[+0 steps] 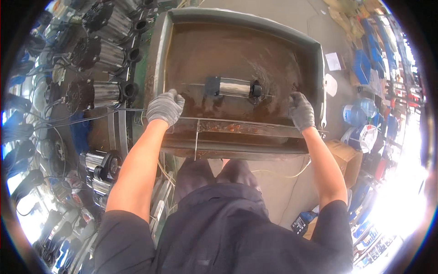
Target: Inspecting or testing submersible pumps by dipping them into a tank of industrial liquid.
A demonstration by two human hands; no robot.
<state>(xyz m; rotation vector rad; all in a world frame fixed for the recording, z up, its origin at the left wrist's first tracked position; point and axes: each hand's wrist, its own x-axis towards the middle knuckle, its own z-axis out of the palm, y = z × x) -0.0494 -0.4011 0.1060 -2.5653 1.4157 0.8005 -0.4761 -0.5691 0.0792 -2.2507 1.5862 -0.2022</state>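
Observation:
A metal tank (242, 19) of brown water lies in front of me. Near its middle lies a submersible pump (235, 87), a cylinder with a shiny steel body and dark ends, on its side in the water. My left hand (165, 108), in a grey glove, is closed above the tank's near left side. Over the near right side my right hand (301, 112), also gloved, has its fingers curled shut. What either hand holds, if anything, is hidden. Both hands are apart from the pump, one to each side of it.
A metal bar (255, 129) crosses the tank's near side. On its right rim lies a wrench (324, 107). Several pumps (107, 93) with cables stand at the left. Water bottles (355, 115), a cardboard box (345, 160) and a dark keypad device (299, 225) are at the right.

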